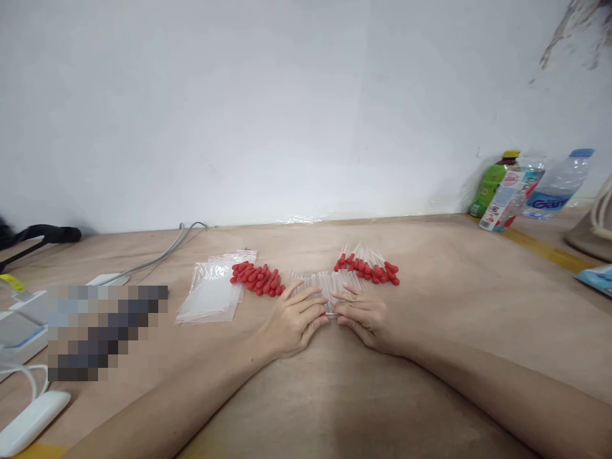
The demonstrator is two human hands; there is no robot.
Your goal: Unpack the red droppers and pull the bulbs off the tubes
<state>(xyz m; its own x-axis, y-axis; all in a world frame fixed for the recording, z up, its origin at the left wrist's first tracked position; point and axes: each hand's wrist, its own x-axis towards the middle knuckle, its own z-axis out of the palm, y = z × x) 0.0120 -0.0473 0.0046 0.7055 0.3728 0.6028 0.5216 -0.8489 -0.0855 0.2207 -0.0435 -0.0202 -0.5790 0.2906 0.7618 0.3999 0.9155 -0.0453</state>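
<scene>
My left hand (299,317) is closed, its fingertips pinching a red rubber bulb (324,314) that is mostly hidden. Facing it, my right hand (364,312) is closed on a clear glass dropper tube (331,314), which lies crosswise between the two hands. Whether tube and bulb are joined, I cannot tell. Just beyond my fingers lies a row of loose glass tubes (326,282), partly covered by both hands. Loose red bulbs (258,278) are heaped beyond my left hand. Past my right hand lie several droppers (367,264), tubes with red bulbs on their near ends.
Clear plastic zip bags (210,296) lie left of the bulbs, partly under them. A grey cable (165,255) and a white power strip (23,325) are at the left. Bottles (514,191) stand at the back right by the wall (287,115).
</scene>
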